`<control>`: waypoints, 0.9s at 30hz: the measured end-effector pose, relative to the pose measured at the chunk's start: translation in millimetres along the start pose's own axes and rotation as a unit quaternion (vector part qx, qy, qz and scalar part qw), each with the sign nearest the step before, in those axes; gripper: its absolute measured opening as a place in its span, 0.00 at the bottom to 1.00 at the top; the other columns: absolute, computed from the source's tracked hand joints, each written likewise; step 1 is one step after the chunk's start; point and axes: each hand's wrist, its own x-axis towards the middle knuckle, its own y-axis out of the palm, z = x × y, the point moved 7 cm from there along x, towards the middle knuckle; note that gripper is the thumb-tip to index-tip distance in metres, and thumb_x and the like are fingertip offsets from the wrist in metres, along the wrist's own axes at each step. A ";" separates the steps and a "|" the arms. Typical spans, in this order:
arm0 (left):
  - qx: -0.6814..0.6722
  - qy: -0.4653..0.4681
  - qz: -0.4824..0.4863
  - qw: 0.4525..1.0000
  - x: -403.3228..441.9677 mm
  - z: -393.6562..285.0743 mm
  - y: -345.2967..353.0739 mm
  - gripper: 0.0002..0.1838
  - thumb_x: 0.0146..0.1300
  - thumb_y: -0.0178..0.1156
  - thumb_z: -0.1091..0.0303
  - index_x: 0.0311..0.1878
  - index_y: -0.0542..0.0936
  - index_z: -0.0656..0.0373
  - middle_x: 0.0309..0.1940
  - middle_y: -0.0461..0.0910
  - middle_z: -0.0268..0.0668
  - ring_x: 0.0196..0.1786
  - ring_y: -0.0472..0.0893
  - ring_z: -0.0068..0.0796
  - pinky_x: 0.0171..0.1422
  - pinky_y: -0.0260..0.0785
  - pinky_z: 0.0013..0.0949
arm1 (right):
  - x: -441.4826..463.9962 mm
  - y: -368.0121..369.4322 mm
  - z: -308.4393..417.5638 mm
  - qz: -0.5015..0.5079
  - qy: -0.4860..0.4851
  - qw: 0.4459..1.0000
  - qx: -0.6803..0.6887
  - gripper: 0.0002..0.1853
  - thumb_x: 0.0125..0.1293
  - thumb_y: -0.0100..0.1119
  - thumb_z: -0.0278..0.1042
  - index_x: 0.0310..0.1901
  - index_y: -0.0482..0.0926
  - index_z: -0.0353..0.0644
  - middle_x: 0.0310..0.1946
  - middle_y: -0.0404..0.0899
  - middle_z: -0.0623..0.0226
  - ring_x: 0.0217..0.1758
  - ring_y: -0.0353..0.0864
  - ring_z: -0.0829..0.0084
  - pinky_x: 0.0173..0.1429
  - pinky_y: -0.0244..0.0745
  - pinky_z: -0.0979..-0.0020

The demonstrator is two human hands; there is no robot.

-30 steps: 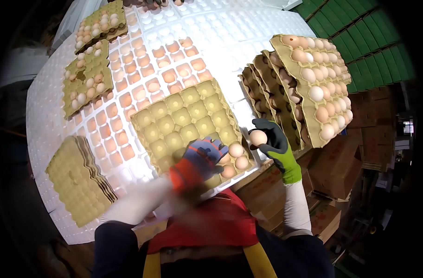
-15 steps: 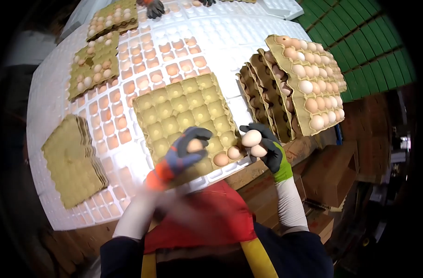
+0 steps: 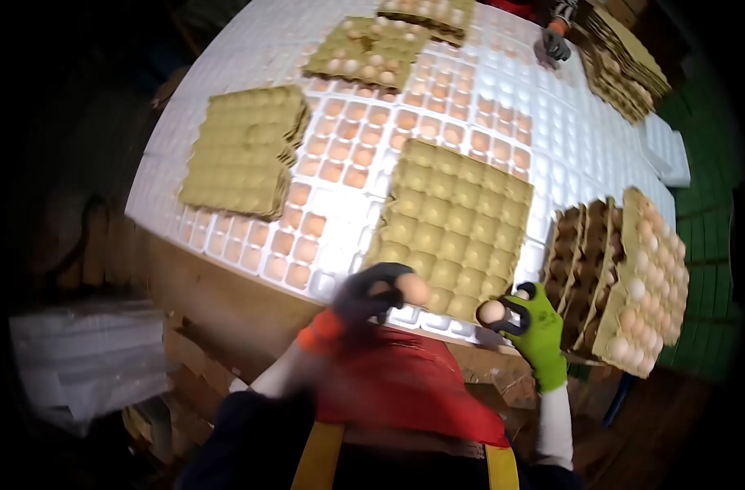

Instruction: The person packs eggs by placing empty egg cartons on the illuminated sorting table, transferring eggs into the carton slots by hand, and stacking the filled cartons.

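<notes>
My left hand (image 3: 378, 294), in a dark glove with an orange cuff, is closed around a brown egg (image 3: 412, 289) at the near left corner of an olive pulp tray (image 3: 446, 224). That tray's cups show no eggs. At its near right corner, my right hand (image 3: 528, 325), in a green and black glove, holds a light egg (image 3: 492, 312) in its fingers, with part of another pale egg (image 3: 523, 295) showing by the fingertips. White plastic trays (image 3: 340, 233) lie under the pulp tray, many cups holding brown eggs.
Egg-filled pulp trays (image 3: 646, 286) stand tilted at the right. Stacked pulp trays (image 3: 242, 151) lie at the left, and a part-filled tray (image 3: 368, 53) behind. A co-worker's gloved hand (image 3: 555, 46) is at the far edge near more stacked trays (image 3: 622, 61).
The view has swung left, shifting the table rightward in it. The eggs at the pulp tray's near right corner are gone from its cups. Both my hands still hold eggs.
</notes>
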 end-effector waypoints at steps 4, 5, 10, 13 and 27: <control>0.122 -0.088 -0.271 0.951 -55.0 23.5 -137.1 0.18 0.65 0.67 0.65 0.56 0.80 0.59 0.39 0.85 0.35 0.35 0.80 0.20 0.38 0.73 0.27 | 27.6 2.9 34.6 -0.017 -0.020 0.978 0.207 0.26 0.41 0.81 0.32 0.48 0.87 0.45 0.50 0.78 0.62 0.47 0.82 0.68 0.49 0.81 0.69; 0.171 -0.096 -0.328 0.924 -52.2 23.3 -159.1 0.18 0.64 0.67 0.65 0.55 0.81 0.59 0.41 0.86 0.37 0.39 0.82 0.22 0.44 0.76 0.30 | 45.0 5.9 70.3 -0.043 -0.089 0.981 0.166 0.27 0.43 0.81 0.36 0.49 0.87 0.47 0.52 0.78 0.61 0.49 0.83 0.64 0.51 0.81 0.67; 0.573 0.185 -0.339 0.723 39.9 -15.9 -179.6 0.19 0.60 0.68 0.61 0.54 0.82 0.55 0.50 0.81 0.44 0.52 0.81 0.47 0.58 0.73 0.43 | 159.4 108.7 207.0 -0.055 -0.245 0.964 -0.085 0.08 0.57 0.65 0.41 0.37 0.84 0.53 0.46 0.75 0.60 0.46 0.79 0.56 0.46 0.77 0.58; 0.570 0.054 -0.257 0.778 78.5 8.5 -213.0 0.17 0.62 0.64 0.58 0.52 0.82 0.54 0.48 0.81 0.46 0.51 0.81 0.49 0.56 0.73 0.45 | 213.9 206.4 212.9 0.017 -0.218 0.939 -0.265 0.06 0.60 0.62 0.35 0.39 0.83 0.53 0.44 0.75 0.61 0.46 0.79 0.57 0.44 0.76 0.59; 0.100 0.208 -0.376 0.898 -43.3 12.9 -196.0 0.19 0.68 0.55 0.80 0.61 0.76 0.64 0.55 0.80 0.40 0.53 0.81 0.30 0.58 0.74 0.30 | 133.8 231.0 242.2 0.024 -0.178 0.984 0.012 0.16 0.64 0.60 0.37 0.53 0.75 0.48 0.45 0.75 0.58 0.47 0.79 0.54 0.45 0.75 0.55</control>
